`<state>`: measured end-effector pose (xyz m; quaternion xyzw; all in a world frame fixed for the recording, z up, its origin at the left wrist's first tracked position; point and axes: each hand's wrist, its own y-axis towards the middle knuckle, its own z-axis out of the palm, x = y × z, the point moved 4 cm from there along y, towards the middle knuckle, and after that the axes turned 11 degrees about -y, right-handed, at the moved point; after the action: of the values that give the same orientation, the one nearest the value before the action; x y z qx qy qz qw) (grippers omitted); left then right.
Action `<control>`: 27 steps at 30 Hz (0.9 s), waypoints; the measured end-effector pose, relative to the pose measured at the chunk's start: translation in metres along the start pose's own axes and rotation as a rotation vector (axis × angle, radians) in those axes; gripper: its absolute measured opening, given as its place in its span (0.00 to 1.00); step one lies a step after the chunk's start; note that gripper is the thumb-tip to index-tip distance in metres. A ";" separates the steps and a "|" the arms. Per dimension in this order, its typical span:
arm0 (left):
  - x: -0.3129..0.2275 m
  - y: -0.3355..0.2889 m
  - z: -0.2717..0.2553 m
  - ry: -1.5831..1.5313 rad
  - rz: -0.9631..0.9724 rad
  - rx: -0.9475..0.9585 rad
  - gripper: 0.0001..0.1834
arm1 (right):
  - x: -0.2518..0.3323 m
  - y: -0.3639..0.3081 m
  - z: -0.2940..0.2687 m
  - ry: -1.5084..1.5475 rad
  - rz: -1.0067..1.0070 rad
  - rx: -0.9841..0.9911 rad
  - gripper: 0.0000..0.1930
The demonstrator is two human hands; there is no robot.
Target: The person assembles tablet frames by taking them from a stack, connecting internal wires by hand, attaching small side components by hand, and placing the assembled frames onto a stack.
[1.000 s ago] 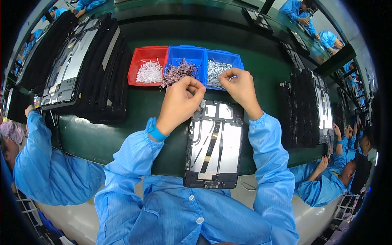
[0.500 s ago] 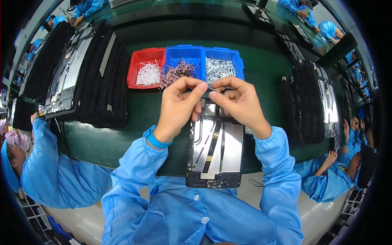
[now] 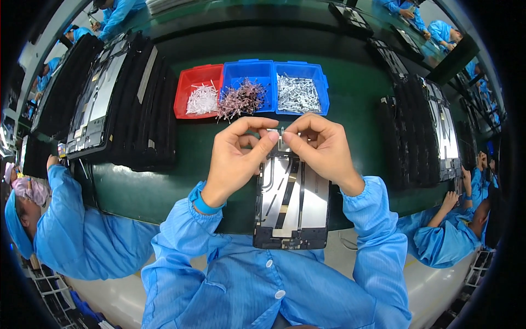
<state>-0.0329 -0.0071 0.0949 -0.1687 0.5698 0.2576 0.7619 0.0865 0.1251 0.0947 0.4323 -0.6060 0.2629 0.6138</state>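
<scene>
Above the top end of an opened tablet (image 3: pixel 315 205), my two hands meet with their fingertips close together. A small pale, silvery strip (image 3: pixel 281 132) stands between the fingertips; its exact kind is too small to tell. My left hand (image 3: pixel 236 156), with a blue band at the wrist, pinches it from the left with thumb and forefinger. My right hand (image 3: pixel 323 148) pinches from the right. The tablet shows silvery inner plates, dark flat cables and a black frame. It lies at the table's near edge, its top end partly covered by my fingers.
Beyond my hands stand a red bin (image 3: pixel 181 96) of white strips, a blue bin (image 3: pixel 233 68) of pinkish-brown small parts and another blue bin (image 3: pixel 322 82) of silvery strips. Stacks of tablets (image 3: pixel 101 104) in black holders rise left and right (image 3: pixel 438 129). Co-workers in blue sit on both sides.
Both hands have come down slightly toward me, from near the bins to the tablet's top end. The small strip stays between the fingertips. My view has shifted slightly.
</scene>
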 end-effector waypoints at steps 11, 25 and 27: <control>-0.005 0.008 -0.021 0.041 -0.268 -0.051 0.08 | 0.037 -0.022 0.009 -0.817 -0.692 -0.156 0.06; 0.019 -0.043 -0.037 0.747 -0.093 0.044 0.16 | -0.024 -0.062 -0.035 0.010 0.206 -0.270 0.05; 0.033 -0.051 -0.032 0.726 -0.197 0.124 0.15 | -0.034 -0.068 -0.036 0.040 0.168 -0.305 0.04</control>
<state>-0.0211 -0.0593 0.0523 -0.2569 0.7982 0.0715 0.5402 0.1586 0.1297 0.0509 0.2767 -0.6604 0.2271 0.6601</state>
